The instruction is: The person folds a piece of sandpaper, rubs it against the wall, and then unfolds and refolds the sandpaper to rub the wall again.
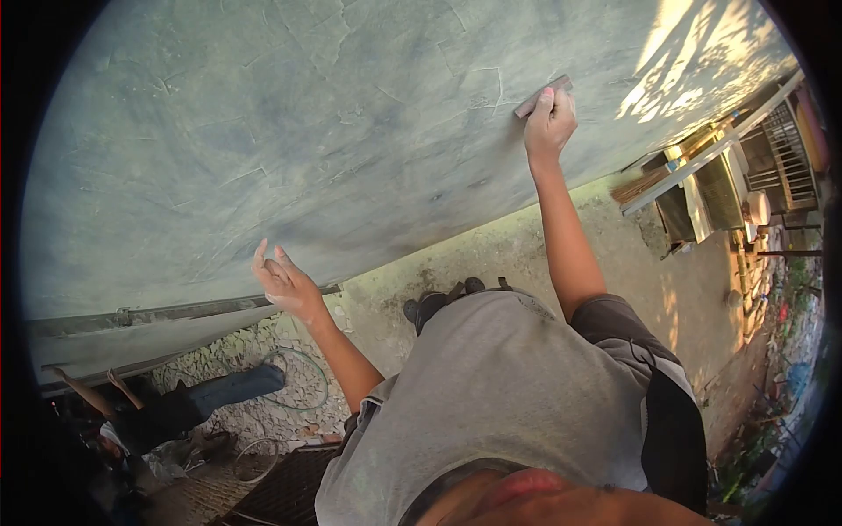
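My right hand (551, 127) is wrapped round a flat reddish-brown block (529, 104), which lies against the grey plastered wall (263, 131). Thin raised ridges and darker smudges mark the wall's surface. Lower down on the left, my left hand (288, 285) is held close to the wall with its fingers apart and partly curled, nothing in it. Pale dust coats its fingers. Whether its fingertips touch the wall I cannot tell.
At the lower left another person (167, 419) reaches both arms toward the wall. Near them a green hose loop (326, 386) lies on rubble. A wooden structure (719, 188) and a broom-like bundle (638, 187) are at the right.
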`<state>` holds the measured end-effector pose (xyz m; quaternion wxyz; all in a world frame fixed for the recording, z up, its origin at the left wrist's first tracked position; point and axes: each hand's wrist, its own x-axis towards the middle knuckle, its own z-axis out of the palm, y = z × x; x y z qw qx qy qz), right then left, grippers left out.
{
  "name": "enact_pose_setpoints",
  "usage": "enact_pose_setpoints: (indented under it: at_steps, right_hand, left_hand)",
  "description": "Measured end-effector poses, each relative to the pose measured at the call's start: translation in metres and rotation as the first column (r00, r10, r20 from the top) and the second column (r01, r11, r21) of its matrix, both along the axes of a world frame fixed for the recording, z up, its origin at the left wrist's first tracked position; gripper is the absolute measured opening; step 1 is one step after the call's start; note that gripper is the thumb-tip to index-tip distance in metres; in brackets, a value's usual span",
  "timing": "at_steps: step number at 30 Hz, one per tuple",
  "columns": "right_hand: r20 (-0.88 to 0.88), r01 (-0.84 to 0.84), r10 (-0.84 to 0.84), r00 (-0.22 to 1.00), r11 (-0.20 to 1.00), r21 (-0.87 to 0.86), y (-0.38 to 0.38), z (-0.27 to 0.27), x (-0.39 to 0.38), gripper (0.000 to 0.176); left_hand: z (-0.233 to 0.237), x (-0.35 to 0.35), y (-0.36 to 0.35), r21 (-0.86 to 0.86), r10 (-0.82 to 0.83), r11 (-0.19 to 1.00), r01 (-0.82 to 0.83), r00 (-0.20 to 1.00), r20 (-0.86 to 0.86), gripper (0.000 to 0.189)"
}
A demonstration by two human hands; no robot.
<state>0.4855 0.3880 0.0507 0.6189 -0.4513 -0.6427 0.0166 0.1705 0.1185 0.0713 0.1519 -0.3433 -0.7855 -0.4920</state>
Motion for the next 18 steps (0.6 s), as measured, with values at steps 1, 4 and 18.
enact_pose_setpoints:
  at_steps: [1,4,18]
  right_hand:
    - [-0.244,0.001,-0.029,0.969,0.994,-0.113,0.001,0.003,-0.002,0.026]
    - [0.063,-0.148,0.15,0.987,0.988,-0.035,-0.017,-0.012,-0.024,0.025]
    - [-0.25,-0.844,0.859,0.446,0.31,-0.437,-0.157,-0.042,-0.098,0.01]
  left_hand:
    - [-0.005,-0.002,0.001,0.0,0.022,1.0,-0.022,1.0,0.004,0.017]
    - [-0.02,-0.004,0.004,0.129,-0.193,0.971,0.202,0.978,-0.079,0.014]
    - [-0.059,0.072,-0.001,0.181,-0.515,0.85,0.495,0.707,0.484,0.063]
